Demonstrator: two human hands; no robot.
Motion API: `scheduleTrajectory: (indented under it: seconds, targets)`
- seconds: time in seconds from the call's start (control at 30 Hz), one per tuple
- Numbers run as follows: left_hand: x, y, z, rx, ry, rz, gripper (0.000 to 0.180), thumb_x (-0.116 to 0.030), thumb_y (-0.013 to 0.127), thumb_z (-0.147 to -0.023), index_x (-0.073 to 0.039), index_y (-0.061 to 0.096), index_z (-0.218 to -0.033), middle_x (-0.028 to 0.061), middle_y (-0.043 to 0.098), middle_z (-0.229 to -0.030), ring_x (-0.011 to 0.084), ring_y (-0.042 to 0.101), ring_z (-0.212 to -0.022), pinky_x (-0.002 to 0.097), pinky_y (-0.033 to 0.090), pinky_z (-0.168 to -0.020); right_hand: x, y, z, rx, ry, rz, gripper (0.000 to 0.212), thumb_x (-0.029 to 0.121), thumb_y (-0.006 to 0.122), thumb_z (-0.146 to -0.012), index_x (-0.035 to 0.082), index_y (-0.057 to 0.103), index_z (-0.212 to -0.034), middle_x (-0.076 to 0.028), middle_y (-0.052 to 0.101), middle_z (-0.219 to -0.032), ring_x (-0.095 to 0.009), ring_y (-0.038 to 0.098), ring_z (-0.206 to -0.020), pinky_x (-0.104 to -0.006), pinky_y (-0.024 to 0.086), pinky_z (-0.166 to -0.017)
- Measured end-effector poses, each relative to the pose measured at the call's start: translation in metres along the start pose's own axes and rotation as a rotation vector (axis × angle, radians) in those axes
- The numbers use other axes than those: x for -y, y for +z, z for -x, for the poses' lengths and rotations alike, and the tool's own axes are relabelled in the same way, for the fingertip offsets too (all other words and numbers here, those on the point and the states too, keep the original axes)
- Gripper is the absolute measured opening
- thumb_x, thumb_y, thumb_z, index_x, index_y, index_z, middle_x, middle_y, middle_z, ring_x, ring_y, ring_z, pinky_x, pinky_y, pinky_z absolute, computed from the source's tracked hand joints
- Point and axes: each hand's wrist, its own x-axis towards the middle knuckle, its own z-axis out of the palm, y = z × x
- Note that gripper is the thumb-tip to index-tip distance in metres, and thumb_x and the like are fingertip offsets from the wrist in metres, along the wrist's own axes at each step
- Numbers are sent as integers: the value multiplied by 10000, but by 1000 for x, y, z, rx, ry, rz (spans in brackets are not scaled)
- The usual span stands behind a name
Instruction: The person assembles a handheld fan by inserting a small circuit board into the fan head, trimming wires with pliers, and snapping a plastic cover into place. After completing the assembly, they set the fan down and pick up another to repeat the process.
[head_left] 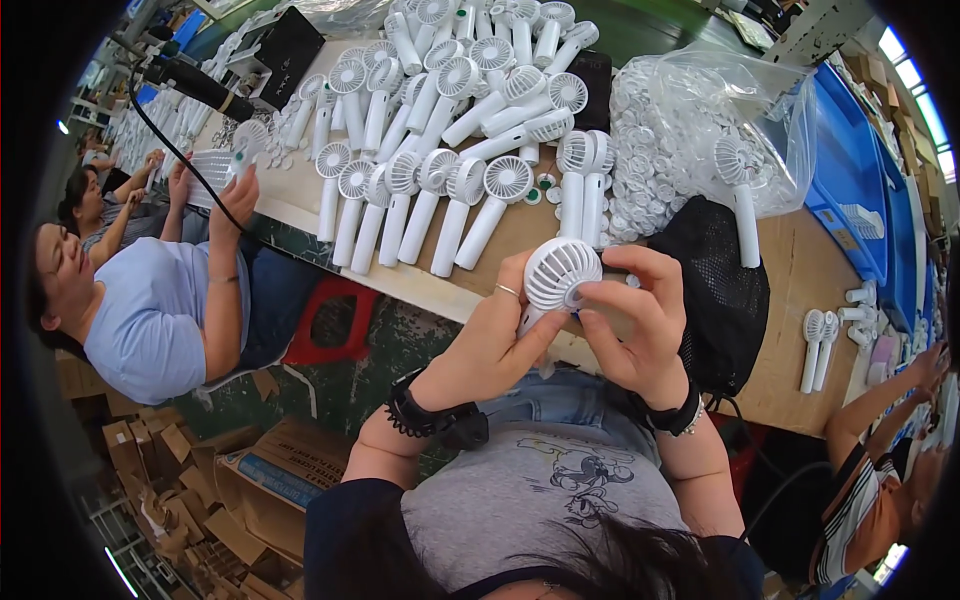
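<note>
Seemingly to steady it, the grip of the left hand (498,338) encloses a white fan (557,274) while the right hand (642,325), its own grip unclear, touches the three-o'clock edge.

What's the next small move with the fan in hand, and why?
I'd probably have the right-hand grip press gently on the round head of the white fan: its fingers are at that head, while the left-hand grip holds the fan from below. Whether anything is pinched there is hidden.
</note>
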Motion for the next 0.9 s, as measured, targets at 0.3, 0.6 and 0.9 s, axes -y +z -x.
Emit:
scheduleTrajectory:
  seconds: [0.3, 0.6, 0.9]
  targets:
    - [-2, -4, 0, 174, -111, 101, 464, -152, 469, -936, -27, 220, -1307, 42, 515, -769, 71, 502, -534, 223, 413, -476, -9, -3, 0, 90, -134, 87, 274, 19, 682, -658, 71, 620, -920, -144, 529, -994, -274, 539, -844, -342, 457, -700]
    - [-1, 3, -1, 266, -180, 209, 428, -143, 445, -944, -34, 228, -1296, 13, 485, -736, 62, 486, -521, 215, 414, -476, -20, -4, 8, 106, -245, 97, 151, 132, 651, -734, 78, 562, -843, -140, 531, -971, -279, 542, -830, -364, 456, -685]
    - [-11, 11, -5, 359, -194, 66, 442, -154, 469, -921, -17, 247, -1278, 102, 553, -749, 208, 562, -582, 316, 434, -540, -32, 0, 17, -53, -361, -17, 265, 297, 576, -852, 70, 508, -735, -129, 514, -916, -299, 564, -804, -391, 519, -643]
